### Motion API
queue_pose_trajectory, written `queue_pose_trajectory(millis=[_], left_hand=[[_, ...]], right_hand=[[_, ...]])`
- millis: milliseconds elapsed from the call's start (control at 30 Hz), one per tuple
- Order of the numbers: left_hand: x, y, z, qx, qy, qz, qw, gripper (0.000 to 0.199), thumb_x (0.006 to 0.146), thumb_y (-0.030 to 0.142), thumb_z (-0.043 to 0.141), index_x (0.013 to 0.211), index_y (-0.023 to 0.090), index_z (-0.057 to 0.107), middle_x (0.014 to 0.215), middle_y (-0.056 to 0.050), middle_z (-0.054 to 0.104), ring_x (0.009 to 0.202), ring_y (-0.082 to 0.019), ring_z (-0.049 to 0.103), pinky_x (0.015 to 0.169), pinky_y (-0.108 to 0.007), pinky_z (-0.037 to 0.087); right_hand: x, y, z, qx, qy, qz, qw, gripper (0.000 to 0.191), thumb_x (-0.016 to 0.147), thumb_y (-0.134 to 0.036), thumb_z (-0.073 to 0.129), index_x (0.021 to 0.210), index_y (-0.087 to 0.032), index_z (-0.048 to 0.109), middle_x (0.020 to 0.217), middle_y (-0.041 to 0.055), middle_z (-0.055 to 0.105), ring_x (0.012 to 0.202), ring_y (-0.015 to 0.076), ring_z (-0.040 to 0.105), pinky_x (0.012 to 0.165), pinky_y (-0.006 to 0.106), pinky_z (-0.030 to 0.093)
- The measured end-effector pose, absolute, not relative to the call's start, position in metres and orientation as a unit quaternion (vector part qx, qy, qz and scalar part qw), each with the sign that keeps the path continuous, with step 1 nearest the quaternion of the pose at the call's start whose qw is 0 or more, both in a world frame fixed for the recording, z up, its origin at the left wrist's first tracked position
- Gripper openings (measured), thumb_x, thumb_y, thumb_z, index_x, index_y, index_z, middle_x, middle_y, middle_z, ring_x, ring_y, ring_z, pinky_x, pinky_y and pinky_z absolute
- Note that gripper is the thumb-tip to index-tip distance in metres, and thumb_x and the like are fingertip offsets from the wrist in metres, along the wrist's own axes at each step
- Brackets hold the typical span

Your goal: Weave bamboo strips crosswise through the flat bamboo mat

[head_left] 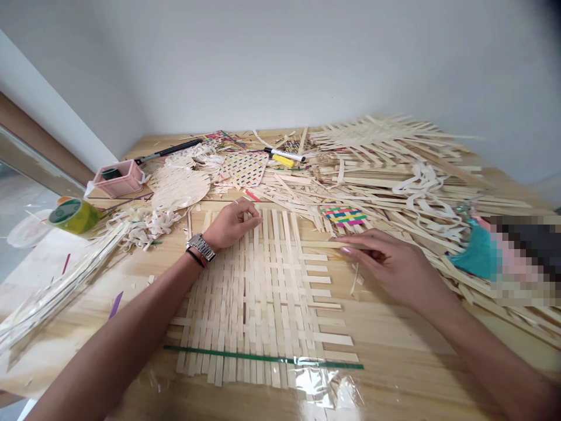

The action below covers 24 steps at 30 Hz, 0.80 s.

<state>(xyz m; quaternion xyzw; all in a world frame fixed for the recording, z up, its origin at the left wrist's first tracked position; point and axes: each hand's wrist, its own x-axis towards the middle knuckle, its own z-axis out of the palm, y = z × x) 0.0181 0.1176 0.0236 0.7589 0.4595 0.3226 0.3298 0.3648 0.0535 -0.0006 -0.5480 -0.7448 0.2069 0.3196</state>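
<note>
A crooked tug could skew the loose far end of the woven mat (263, 292), left of the right hand (392, 263), whose finger and thumb clamp 1 pale strip (318, 244), while the left hand (232, 223) curls at the far edge, its grip impossible to tell.

No text, label, brand, number or sign can be read; any print on the slim white marker with black ends (290, 155), stubby yellow marker (283, 160) or round yellow-green tape roll (75, 216) is too small to tell.
</note>
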Motion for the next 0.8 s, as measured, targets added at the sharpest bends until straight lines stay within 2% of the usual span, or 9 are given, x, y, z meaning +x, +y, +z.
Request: queue_pose_trajectory(millis=[233,433,600,800], left_hand=[[0.0192,0.1160,0.0252,0.759,0.471,0.316,0.320,0.027,0.090,0.035,0.070,0.073,0.019,0.057,0.085,-0.002,0.058,0.075,-0.015,0.052,0.073,-0.031,0.044],[0.0191,0.1162,0.0257,0.756,0.467,0.319,0.330,0.015,0.089,0.033,0.071,0.083,0.019,0.067,0.094,-0.004,0.065,0.081,-0.017,0.056,0.074,-0.031,0.046],[0.0183,0.1180,0.0238,0.759,0.466,0.318,0.325,0.021,0.088,0.034,0.073,0.076,0.019,0.064,0.091,-0.004,0.062,0.082,-0.017,0.055,0.076,-0.032,0.044],[0.0194,0.1175,0.0241,0.757,0.472,0.318,0.320,0.020,0.087,0.031,0.074,0.076,0.019,0.062,0.089,-0.002,0.060,0.077,-0.016,0.052,0.074,-0.031,0.044]], right_hand=[[0.3658,0.0535,-0.0011,-0.550,-0.746,0.205,0.314,0.040,0.099,-0.061,0.060,0.108,-0.030,0.082,0.109,0.0067,0.078,0.081,0.0231,0.071,0.067,0.038,0.051],[0.3654,0.0538,-0.0016,-0.546,-0.746,0.206,0.320,0.039,0.098,-0.061,0.060,0.106,-0.030,0.083,0.108,0.0072,0.078,0.081,0.0237,0.071,0.067,0.038,0.052],[0.3636,0.0535,0.0006,-0.544,-0.748,0.205,0.321,0.036,0.098,-0.059,0.061,0.105,-0.030,0.082,0.107,0.0068,0.078,0.081,0.0238,0.071,0.069,0.039,0.053],[0.3628,0.0531,0.0022,-0.547,-0.746,0.209,0.317,0.037,0.098,-0.060,0.060,0.105,-0.031,0.082,0.108,0.0066,0.078,0.082,0.0245,0.071,0.069,0.041,0.053]])
